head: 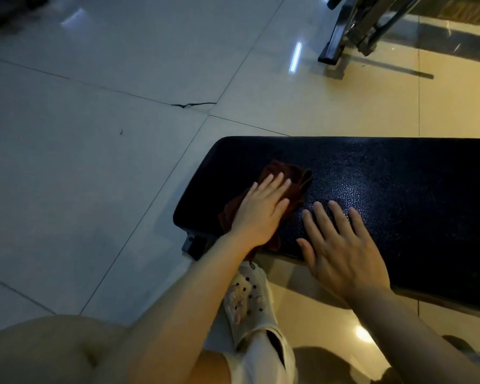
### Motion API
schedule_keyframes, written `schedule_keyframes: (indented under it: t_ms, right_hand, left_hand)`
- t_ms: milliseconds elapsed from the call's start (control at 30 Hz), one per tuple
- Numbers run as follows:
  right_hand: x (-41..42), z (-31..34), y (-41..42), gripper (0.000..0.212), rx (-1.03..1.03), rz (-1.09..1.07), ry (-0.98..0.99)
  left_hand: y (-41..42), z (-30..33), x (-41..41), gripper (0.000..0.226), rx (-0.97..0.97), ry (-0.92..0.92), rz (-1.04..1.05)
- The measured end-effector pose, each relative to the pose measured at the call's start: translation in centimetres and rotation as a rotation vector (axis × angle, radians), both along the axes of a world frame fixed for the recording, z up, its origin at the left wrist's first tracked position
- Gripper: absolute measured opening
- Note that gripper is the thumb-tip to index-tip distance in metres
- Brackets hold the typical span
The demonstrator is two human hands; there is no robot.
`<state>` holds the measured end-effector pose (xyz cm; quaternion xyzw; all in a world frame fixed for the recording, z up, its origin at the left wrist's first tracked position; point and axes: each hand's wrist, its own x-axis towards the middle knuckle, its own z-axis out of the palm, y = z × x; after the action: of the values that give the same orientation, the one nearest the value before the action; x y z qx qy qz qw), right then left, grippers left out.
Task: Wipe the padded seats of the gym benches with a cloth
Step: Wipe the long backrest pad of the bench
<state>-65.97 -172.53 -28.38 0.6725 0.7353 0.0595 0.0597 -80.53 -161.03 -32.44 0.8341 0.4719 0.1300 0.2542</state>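
A black padded bench seat with a pebbled surface runs from the middle of the view off to the right. A dark brown cloth lies near the seat's left end. My left hand presses flat on the cloth with straight fingers. My right hand rests flat on the bare pad just right of the cloth, fingers spread and straight, holding nothing. Part of the cloth hangs over the seat's near edge under my left wrist.
Glossy floor tiles surround the bench, with a crack at a tile joint. The dark metal frame of another machine stands at the top right. My foot in a pale clog is under the bench's near edge; my knee fills the bottom left.
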Motion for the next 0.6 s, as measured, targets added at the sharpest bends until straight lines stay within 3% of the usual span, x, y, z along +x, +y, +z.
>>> schedule_keyframes:
  t_ms: [133,267,433,600]
  right_hand:
    - [-0.1,0.0,0.0,0.062,0.042,0.016,-0.004]
    - [0.1,-0.5,0.0,0.062,0.109,0.037,-0.001]
    - [0.1,-1.0,0.1,0.060,0.126,0.049,-0.022]
    - [0.2,-1.0,0.0,0.058,0.175,0.099,-0.001]
  left_hand:
    - [-0.6,-0.7,-3.3,0.046,0.033,-0.038,-0.017]
    - [0.3,-3.4,-10.8,0.045,-0.053,-0.019,0.398]
    - [0.0,-3.8,-11.9,0.042,-0.057,-0.116,0.534]
    - [-2.7,-2.1,-7.8,0.042,-0.064,-0.191,0.311]
